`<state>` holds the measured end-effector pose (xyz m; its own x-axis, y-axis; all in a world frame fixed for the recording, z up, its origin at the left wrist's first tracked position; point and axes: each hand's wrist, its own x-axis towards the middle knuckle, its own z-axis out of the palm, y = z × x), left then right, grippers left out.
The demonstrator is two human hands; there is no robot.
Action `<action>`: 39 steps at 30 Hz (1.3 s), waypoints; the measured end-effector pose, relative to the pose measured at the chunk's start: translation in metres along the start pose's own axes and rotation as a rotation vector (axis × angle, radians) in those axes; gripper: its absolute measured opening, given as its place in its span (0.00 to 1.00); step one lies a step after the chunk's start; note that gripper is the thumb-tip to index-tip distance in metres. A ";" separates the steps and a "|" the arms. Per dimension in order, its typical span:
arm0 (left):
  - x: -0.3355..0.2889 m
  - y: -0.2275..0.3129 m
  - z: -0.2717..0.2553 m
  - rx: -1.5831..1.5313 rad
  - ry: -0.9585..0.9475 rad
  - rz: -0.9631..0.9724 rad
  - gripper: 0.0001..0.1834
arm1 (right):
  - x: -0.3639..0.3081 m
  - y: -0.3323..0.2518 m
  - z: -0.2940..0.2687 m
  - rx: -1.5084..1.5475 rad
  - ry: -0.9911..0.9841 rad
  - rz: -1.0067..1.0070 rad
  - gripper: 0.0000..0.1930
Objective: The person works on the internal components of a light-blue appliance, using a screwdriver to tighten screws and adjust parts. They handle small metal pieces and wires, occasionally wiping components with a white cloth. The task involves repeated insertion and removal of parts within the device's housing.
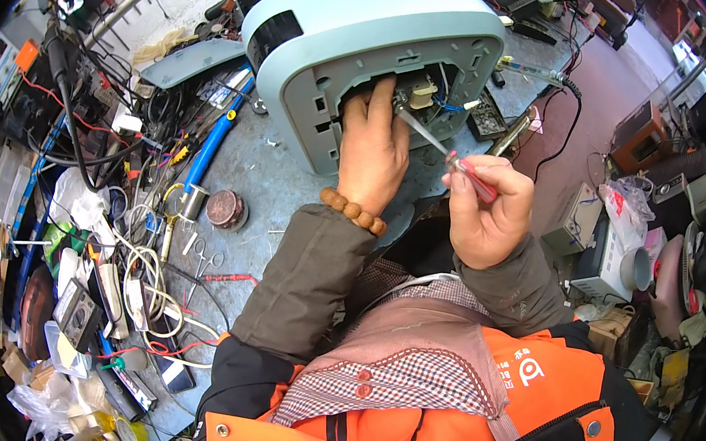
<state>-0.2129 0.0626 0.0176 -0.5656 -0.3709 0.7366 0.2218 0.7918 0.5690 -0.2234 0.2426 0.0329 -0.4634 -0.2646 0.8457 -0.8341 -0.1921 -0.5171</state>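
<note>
A pale blue-green appliance housing [378, 12] with rounded corners lies tipped on the bench, its grey open underside facing me. My left hand [372, 152], a bead bracelet at its wrist, reaches into the opening. Its fingers are together and their tips are hidden inside, so what they grip cannot be made out. In my right hand [495, 211] a screwdriver [482, 186] with a clear red handle is pinched between thumb and fingers. The shaft slants up left into the opening, its tip beside my left fingers. Near it sit a cream-coloured part [422, 97] and blue and white wires [451, 106].
A detached blue-green panel [192, 62] lies left of the housing. On the grey bench [264, 188] are a round dark tin [227, 208], scissors [206, 257], a blue tube-like tool [207, 150] and tangled cables [153, 284]. Old appliances [618, 253] crowd the floor at right.
</note>
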 end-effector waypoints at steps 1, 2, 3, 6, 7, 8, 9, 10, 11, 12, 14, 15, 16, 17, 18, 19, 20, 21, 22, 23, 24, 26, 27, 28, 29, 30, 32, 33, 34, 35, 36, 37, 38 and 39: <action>0.000 0.000 -0.001 0.001 -0.001 -0.002 0.31 | -0.001 0.009 0.000 -0.048 0.015 -0.001 0.15; 0.000 0.000 -0.001 0.002 -0.003 -0.004 0.31 | -0.002 0.015 0.000 -0.096 0.029 -0.001 0.15; 0.000 0.001 -0.002 0.008 -0.004 -0.005 0.31 | 0.001 0.013 0.000 -0.161 0.023 -0.037 0.15; 0.000 0.001 -0.003 0.018 -0.023 -0.029 0.32 | 0.010 0.009 0.001 -0.305 -0.014 -0.105 0.16; 0.000 0.000 -0.003 0.025 -0.018 -0.021 0.32 | 0.009 0.011 0.002 -0.306 -0.012 -0.092 0.16; 0.000 -0.001 -0.003 0.032 -0.013 -0.014 0.32 | 0.008 0.014 0.004 -0.306 -0.010 -0.079 0.16; 0.000 -0.001 -0.002 0.037 -0.007 -0.009 0.32 | 0.006 0.016 0.005 -0.307 -0.010 -0.065 0.16; 0.000 -0.001 -0.002 0.036 -0.006 -0.007 0.32 | 0.007 0.017 0.005 -0.318 -0.010 -0.065 0.16; 0.000 -0.001 -0.001 0.035 -0.005 -0.005 0.32 | 0.007 0.018 0.005 -0.328 -0.009 -0.064 0.16; 0.000 -0.001 -0.001 0.034 -0.003 -0.004 0.32 | 0.007 0.019 0.005 -0.338 -0.010 -0.063 0.16; 0.000 0.000 -0.002 0.033 -0.008 -0.004 0.32 | 0.008 0.019 0.006 -0.333 -0.014 -0.052 0.16; 0.000 0.000 -0.002 0.032 -0.009 -0.003 0.32 | 0.008 0.018 0.006 -0.330 -0.016 -0.049 0.16; 0.000 0.000 -0.002 0.032 -0.007 0.000 0.32 | 0.008 0.018 0.007 -0.334 -0.016 -0.051 0.16; -0.001 -0.001 -0.001 0.032 -0.005 0.003 0.32 | 0.007 0.018 0.007 -0.338 -0.016 -0.054 0.16; -0.001 -0.002 -0.001 0.035 -0.003 0.007 0.32 | 0.007 0.019 0.008 -0.340 -0.015 -0.057 0.16; -0.001 -0.002 -0.001 0.030 -0.005 0.000 0.32 | 0.007 0.019 0.008 -0.341 -0.012 -0.059 0.16; -0.001 -0.002 -0.001 0.026 -0.007 -0.008 0.32 | 0.006 0.018 0.008 -0.342 -0.009 -0.062 0.16; -0.001 -0.002 -0.001 0.021 -0.009 -0.015 0.32 | 0.006 0.018 0.007 -0.345 -0.006 -0.063 0.17; -0.001 -0.001 -0.002 0.026 -0.009 -0.010 0.33 | 0.006 0.018 0.007 -0.346 -0.007 -0.060 0.16; 0.000 0.000 -0.003 0.031 -0.010 -0.005 0.33 | 0.007 0.018 0.007 -0.348 -0.008 -0.056 0.16; 0.001 0.001 -0.003 0.036 -0.010 0.002 0.33 | 0.007 0.019 0.007 -0.350 -0.008 -0.053 0.16; 0.000 -0.001 -0.003 0.035 -0.014 -0.005 0.32 | 0.006 0.019 0.007 -0.344 -0.010 -0.050 0.16; 0.000 -0.002 -0.003 0.035 -0.015 -0.010 0.32 | 0.005 0.019 0.008 -0.342 -0.013 -0.049 0.16; 0.000 -0.002 -0.002 0.036 -0.014 -0.009 0.32 | 0.005 0.020 0.008 -0.354 -0.016 -0.060 0.16; 0.001 -0.002 -0.002 0.036 -0.013 -0.008 0.32 | 0.004 0.020 0.008 -0.367 -0.020 -0.071 0.16; 0.000 -0.002 -0.002 0.037 -0.011 -0.008 0.32 | 0.004 0.019 0.008 -0.380 -0.025 -0.082 0.16; 0.000 -0.001 -0.002 0.026 -0.016 -0.019 0.32 | 0.004 0.018 0.009 -0.377 -0.021 -0.081 0.16; 0.000 0.000 -0.003 0.024 -0.019 -0.022 0.32 | 0.004 0.018 0.009 -0.373 -0.017 -0.081 0.16; 0.001 0.000 -0.002 0.024 -0.014 -0.006 0.32 | 0.004 0.018 0.009 -0.368 -0.016 -0.073 0.16; 0.001 0.000 -0.002 0.025 -0.008 0.010 0.33 | 0.002 0.018 0.008 -0.362 -0.015 -0.065 0.16; 0.001 -0.001 -0.002 0.023 -0.003 0.024 0.33 | 0.001 0.019 0.008 -0.359 -0.016 -0.056 0.16; 0.001 0.000 -0.003 0.025 -0.007 0.014 0.33 | 0.002 0.019 0.008 -0.358 -0.016 -0.062 0.16; 0.001 0.001 -0.003 0.026 -0.012 0.004 0.33 | 0.003 0.019 0.009 -0.358 -0.016 -0.067 0.16; 0.001 0.001 -0.004 0.027 -0.016 -0.005 0.33 | 0.004 0.019 0.009 -0.358 -0.015 -0.074 0.16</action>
<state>-0.2103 0.0611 0.0206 -0.5796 -0.3666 0.7278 0.1982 0.8029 0.5623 -0.2386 0.2293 0.0257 -0.3957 -0.2769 0.8756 -0.9183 0.1308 -0.3737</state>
